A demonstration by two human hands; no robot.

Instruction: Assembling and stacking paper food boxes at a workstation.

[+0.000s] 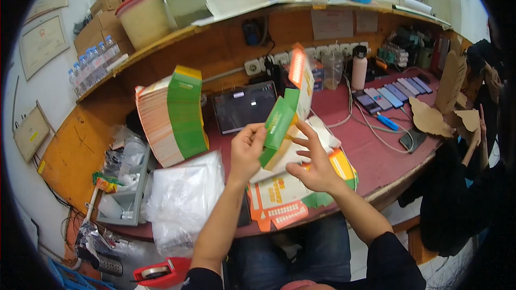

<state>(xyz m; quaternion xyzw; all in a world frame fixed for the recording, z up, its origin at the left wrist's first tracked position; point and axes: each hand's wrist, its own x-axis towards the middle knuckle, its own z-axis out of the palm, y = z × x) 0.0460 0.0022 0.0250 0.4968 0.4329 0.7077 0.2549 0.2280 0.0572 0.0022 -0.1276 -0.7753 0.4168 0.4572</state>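
A partly folded green, white and orange carton (280, 123) is held up in front of me, its orange-edged flap sticking up at the far end. My left hand (248, 149) is closed on the carton's green left side. On the other side, my right hand (316, 164) has its fingers spread, the index fingertip at the carton's edge and the thumb apart. Flat cartons (277, 190) of the same colours lie on the table beneath both hands. Left of them stands a tall fanned stack of folded-flat cartons (184, 113).
Clear plastic bags (180, 196) lie beside a grey bin (131, 201) at the left. A tablet (244, 108) leans behind the carton. Rightward are a pink bottle (359, 70), several phones (392, 94) and cables. Another person's hand (475, 134) holds brown cardboard at the far right.
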